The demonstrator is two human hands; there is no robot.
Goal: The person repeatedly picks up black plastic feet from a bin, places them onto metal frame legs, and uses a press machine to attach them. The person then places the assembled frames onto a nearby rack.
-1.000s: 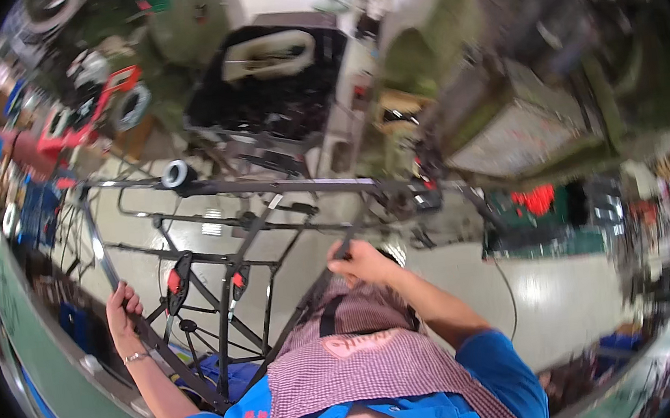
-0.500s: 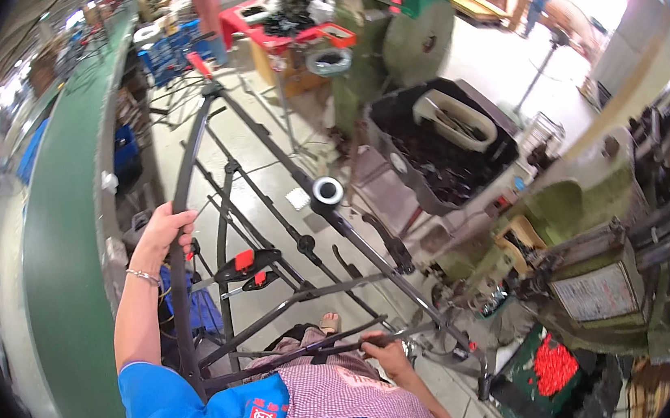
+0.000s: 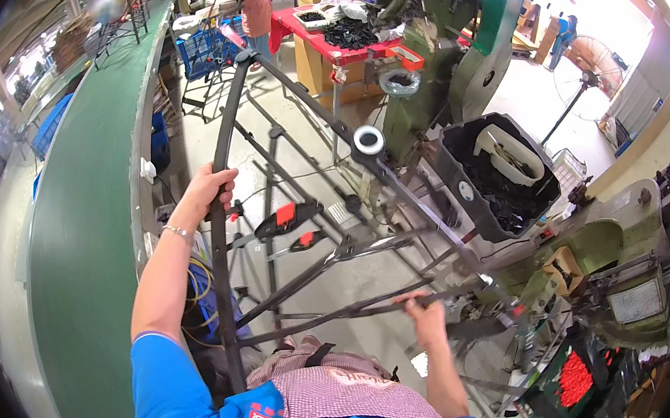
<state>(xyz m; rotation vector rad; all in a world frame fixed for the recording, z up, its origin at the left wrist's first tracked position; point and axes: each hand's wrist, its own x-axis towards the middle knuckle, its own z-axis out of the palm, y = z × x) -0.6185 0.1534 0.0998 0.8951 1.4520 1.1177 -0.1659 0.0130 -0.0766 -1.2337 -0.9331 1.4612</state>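
A large folding frame of dark metal tubes (image 3: 225, 277), resembling a stroller frame, stands in front of me and spans much of the view. My left hand (image 3: 211, 191) is closed around its long left tube, near mid-height. On the right, my right hand (image 3: 425, 314) grips a lower cross tube (image 3: 354, 311); part of its fingers is hidden. A white ring (image 3: 368, 139) sits on the joint of the right tube. Inside the frame are two black latch pieces with red tabs (image 3: 286, 214). The frame's lower right end is blurred.
A green conveyor belt (image 3: 83, 260) runs along my left. To the right stand a black bin (image 3: 458, 171) of dark parts, a green machine (image 3: 573, 225) and a tray with red pieces (image 3: 575, 380). Beyond is a red table (image 3: 291, 24) with black parts; a person (image 3: 255, 9) stands behind.
The view has shifted, so the surroundings sit farther right. Both hands keep hold of the frame, and they and the frame appear farther up and to the right.
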